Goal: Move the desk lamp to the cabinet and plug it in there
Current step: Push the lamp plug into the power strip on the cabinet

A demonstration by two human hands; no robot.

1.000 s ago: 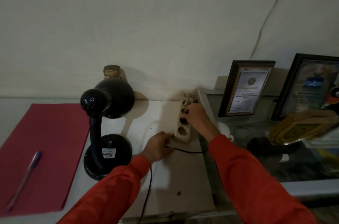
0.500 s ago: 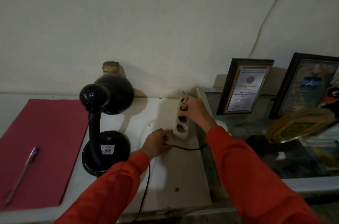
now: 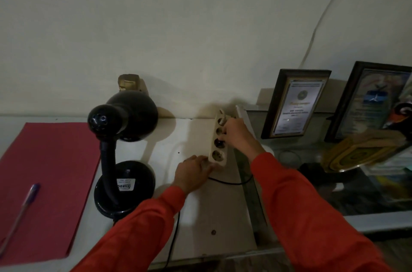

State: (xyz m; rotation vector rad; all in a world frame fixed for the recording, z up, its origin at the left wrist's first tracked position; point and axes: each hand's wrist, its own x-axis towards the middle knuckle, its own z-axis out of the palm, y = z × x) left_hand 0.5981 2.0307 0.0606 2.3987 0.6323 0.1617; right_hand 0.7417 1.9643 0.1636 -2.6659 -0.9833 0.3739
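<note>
**Two hands on the power strip, lamp waiting beside them**

The desk lamp (image 3: 121,156) stands upright on the white bench (image 3: 214,205), well to the left of both hands, its shade tipped toward the wall. The left hand (image 3: 191,172) lies with its fingers (image 3: 204,163) pressed flat against the near end of the power strip (image 3: 219,138), holding nothing closed. Just beyond it, the right hand (image 3: 236,136) has its fingers (image 3: 224,132) curled at the strip's side over the middle sockets; whether they pinch a plug I cannot tell. A black cord (image 3: 229,181) trails beneath the right wrist.

I judge the lamp bottom-heavy: round weighted base, bendy neck, light metal shade. Best taken low on the stem or under the base, never by the shade, which would swing. The cord is limp and could snag.
</note>
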